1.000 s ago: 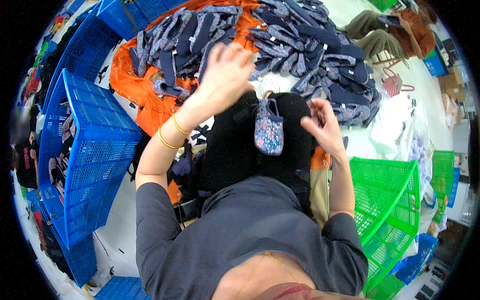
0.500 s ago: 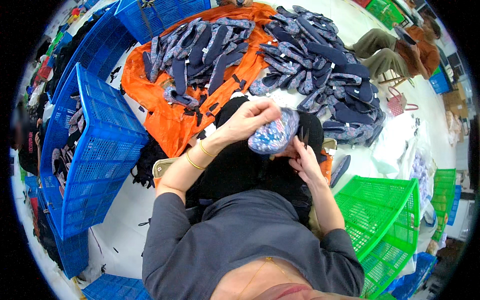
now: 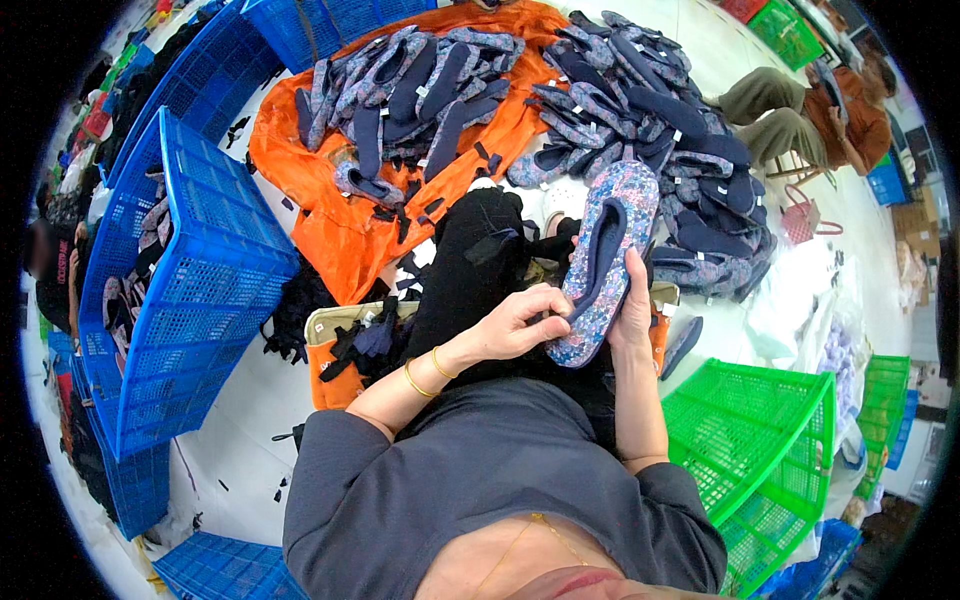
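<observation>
In the head view, the person sits and holds one slipper [image 3: 603, 262] with both hands, above the lap. The slipper has a flower pattern in blue and pink on its sole edge and a dark blue inside. It stands almost upright, with the toe end pointing away from the person and the heel end low, near the hands.

The left hand [image 3: 520, 322] is closed on the lower edge of the slipper; its fingers curl around the heel part, and two gold bangles [image 3: 425, 370] sit on the wrist. The right hand [image 3: 632, 305] supports the slipper from the right side, with the palm against the sole and the thumb up along the edge, so it is also gripping the slipper.

Under the hands there is black cloth [image 3: 470, 270] on the lap. In front of the person lies an orange sheet [image 3: 340, 235] on the floor, with a pile of similar dark slippers [image 3: 410, 85] on it. A second, bigger pile of slippers [image 3: 650, 120] lies to the right of it, just behind the held slipper.

On the person's left stand blue plastic crates [image 3: 195, 290], tilted on their sides. On the right there is a green plastic crate [image 3: 760, 440], near the right elbow. Another person [image 3: 810, 110] sits far at the upper right.
</observation>
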A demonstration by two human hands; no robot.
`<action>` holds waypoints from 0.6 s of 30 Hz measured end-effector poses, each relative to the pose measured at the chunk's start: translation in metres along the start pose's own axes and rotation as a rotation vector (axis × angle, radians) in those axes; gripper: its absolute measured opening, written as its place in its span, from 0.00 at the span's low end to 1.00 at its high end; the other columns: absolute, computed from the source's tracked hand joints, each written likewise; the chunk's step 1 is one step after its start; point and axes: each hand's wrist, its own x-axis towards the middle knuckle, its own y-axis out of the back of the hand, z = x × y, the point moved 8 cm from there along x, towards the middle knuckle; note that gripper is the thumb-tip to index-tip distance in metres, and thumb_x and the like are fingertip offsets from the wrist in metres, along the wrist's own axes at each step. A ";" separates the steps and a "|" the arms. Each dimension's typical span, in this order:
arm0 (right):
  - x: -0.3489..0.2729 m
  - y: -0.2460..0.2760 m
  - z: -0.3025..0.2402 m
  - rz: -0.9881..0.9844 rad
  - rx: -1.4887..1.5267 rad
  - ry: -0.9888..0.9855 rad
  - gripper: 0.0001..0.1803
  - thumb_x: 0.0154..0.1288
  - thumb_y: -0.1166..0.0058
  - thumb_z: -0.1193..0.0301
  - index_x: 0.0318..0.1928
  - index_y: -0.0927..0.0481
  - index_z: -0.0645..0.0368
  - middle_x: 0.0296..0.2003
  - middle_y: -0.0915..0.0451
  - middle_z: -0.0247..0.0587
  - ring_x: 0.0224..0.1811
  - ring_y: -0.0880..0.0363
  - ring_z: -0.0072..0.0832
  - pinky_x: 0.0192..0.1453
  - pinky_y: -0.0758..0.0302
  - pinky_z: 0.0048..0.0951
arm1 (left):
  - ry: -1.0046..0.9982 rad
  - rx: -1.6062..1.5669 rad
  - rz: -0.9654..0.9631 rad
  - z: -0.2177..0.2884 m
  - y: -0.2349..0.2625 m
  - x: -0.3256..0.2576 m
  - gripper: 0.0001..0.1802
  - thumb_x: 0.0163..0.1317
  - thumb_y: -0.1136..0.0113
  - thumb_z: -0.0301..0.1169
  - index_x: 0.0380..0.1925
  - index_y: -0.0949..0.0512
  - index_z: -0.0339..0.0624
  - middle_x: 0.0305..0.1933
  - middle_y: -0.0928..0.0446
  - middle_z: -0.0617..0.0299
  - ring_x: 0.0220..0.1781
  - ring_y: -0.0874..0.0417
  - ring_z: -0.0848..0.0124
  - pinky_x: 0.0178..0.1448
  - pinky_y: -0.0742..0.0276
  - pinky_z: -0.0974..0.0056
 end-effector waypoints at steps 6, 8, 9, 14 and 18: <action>-0.001 0.021 -0.019 0.220 -0.293 0.191 0.24 0.67 0.46 0.53 0.53 0.25 0.59 0.42 0.19 0.33 0.38 0.20 0.21 0.45 0.21 0.26 | 0.148 0.376 -0.004 -0.016 -0.002 0.000 0.18 0.61 0.35 0.35 0.46 0.24 0.36 0.39 0.21 0.60 0.37 0.22 0.72 0.43 0.26 0.66; -0.003 0.024 -0.021 0.209 -0.225 0.243 0.25 0.67 0.46 0.51 0.53 0.26 0.56 0.41 0.19 0.31 0.35 0.21 0.18 0.37 0.23 0.22 | 0.316 -0.073 0.007 -0.029 -0.003 -0.006 0.17 0.66 0.40 0.34 0.49 0.25 0.35 0.40 0.22 0.64 0.39 0.23 0.76 0.45 0.26 0.69; -0.004 0.027 -0.020 0.203 -0.192 0.270 0.26 0.67 0.46 0.49 0.54 0.26 0.55 0.41 0.19 0.29 0.33 0.21 0.16 0.33 0.24 0.20 | 0.370 -0.346 0.047 -0.034 -0.005 -0.010 0.17 0.68 0.42 0.35 0.50 0.26 0.35 0.41 0.22 0.64 0.39 0.24 0.77 0.45 0.27 0.70; -0.005 0.026 -0.022 0.099 -0.149 0.130 0.22 0.67 0.43 0.57 0.54 0.27 0.55 0.36 0.20 0.26 0.23 0.28 0.10 0.16 0.44 0.13 | 0.335 -0.679 0.076 -0.033 -0.003 -0.014 0.19 0.72 0.49 0.34 0.59 0.31 0.37 0.46 0.23 0.67 0.45 0.25 0.81 0.53 0.28 0.71; -0.008 0.034 -0.022 0.134 -0.150 0.130 0.18 0.66 0.41 0.64 0.52 0.26 0.58 0.37 0.19 0.29 0.27 0.24 0.12 0.21 0.36 0.14 | 0.389 -0.680 0.107 -0.051 -0.004 -0.018 0.21 0.73 0.50 0.36 0.59 0.32 0.36 0.48 0.24 0.67 0.48 0.25 0.80 0.57 0.28 0.70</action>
